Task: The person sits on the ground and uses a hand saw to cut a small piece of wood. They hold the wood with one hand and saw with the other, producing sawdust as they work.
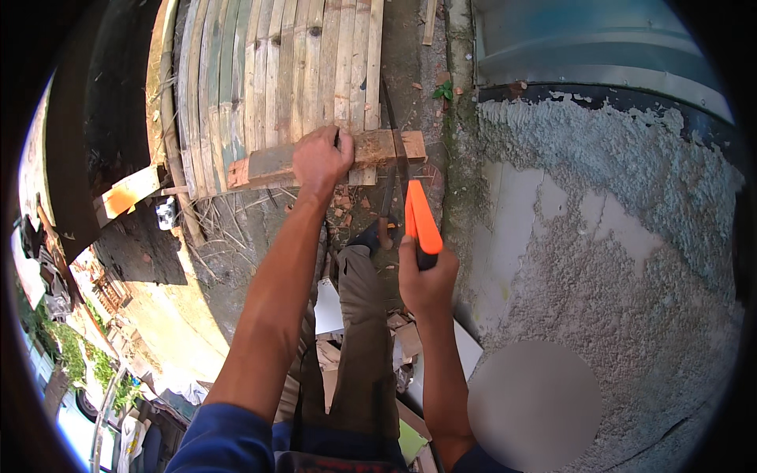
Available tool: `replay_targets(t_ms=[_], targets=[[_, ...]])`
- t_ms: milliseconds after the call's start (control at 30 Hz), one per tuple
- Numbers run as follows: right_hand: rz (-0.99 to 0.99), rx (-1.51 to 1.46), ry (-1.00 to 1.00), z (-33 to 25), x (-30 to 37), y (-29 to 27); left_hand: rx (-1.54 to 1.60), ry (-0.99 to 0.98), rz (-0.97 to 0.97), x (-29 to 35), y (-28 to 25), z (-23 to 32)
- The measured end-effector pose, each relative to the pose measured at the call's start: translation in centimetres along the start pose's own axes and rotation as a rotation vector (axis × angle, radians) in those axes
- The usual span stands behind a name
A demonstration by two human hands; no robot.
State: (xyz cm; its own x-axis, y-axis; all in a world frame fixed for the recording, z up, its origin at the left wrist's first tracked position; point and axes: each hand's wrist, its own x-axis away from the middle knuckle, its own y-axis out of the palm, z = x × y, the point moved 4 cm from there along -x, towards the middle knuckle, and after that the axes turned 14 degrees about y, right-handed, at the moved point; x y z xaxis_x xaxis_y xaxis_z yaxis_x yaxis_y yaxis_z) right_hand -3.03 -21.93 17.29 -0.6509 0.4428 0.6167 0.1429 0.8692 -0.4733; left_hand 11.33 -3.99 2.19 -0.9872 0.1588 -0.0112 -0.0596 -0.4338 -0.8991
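Note:
A short wooden beam [264,167] lies across the near end of a slatted wooden platform [288,75], its right end sticking out past the slats. My left hand [322,160] is closed over the beam's middle, pressing it against the slats. In my right hand [428,277] is the orange and black handle of a handsaw [423,217]. The saw's dark blade points away from me and crosses the beam close to its right end. How deep the teeth sit in the wood cannot be made out.
My shoe [364,236] stands below the beam, beside a dark tool with a wooden handle [385,230]. Broken boards and scraps [406,339] lie around my legs. A rough plastered wall [583,236] rises close on the right. Thin twigs [236,225] lie left of my forearm.

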Motion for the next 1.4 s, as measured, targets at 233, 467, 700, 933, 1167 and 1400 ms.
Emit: replay_targets(t_ms=[233, 467, 700, 933, 1167, 1400], targets=[[-0.076, -0.064, 0.135, -0.5, 8.5, -5.7, -0.012, 0.027, 0.050, 0.3, -0.3, 0.1], [-0.066, -0.009, 0.102, -2.0, -0.8, 0.3, 0.007, -0.017, 0.066, 0.6, 0.2, 0.1], [-0.118, 0.020, 0.175, -1.6, 10.3, -8.0, 0.016, 0.000, 0.128, 0.8, -0.3, 0.2], [0.027, 0.004, -0.099, -2.2, -2.3, 1.1, -0.036, -0.084, 0.073, 0.1, -0.2, 1.0], [-0.184, 0.006, 0.272, 0.8, 10.2, -7.5, -0.044, 0.017, 0.043, 1.0, 0.0, 0.0], [-0.120, -0.097, 0.054, -3.5, 8.5, -4.4, -0.017, 0.085, 0.008, 0.6, -0.2, 0.4]])
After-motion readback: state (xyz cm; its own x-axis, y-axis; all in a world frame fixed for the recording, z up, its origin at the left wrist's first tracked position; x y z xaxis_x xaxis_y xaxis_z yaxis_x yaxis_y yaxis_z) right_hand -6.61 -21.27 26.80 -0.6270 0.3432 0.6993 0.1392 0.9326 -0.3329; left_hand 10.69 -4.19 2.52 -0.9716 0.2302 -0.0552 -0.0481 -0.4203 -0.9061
